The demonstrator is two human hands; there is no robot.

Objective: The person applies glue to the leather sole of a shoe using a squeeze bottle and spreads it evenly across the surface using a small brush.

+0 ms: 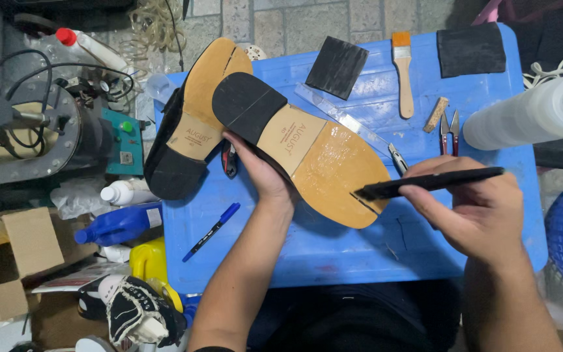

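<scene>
Blue plastic worktop, and right over its middle sits the shoe, sole up, tan leather with a black heel. Left hand cups it from beneath, fingers wrapped under the waist of the sole, gripping it tilted toward the camera. Right hand is just right of the shoe, pinching a long black tool between thumb and fingers, and its tip touches the sole's toe end, right by a dark slit there. By the look of it, this is the step of working the toe edge of the sole. A steady shoe and a light, controlled stroke along that edge would be what the next move needs.

Left of the shoe lies a second shoe, sole up too, touching it at the heel. Below that, a blue marker. Above the shoe, a black square pad; up and to its right, a paintbrush and small snips. Far right of the shoe, a white bottle lies on its side.
</scene>
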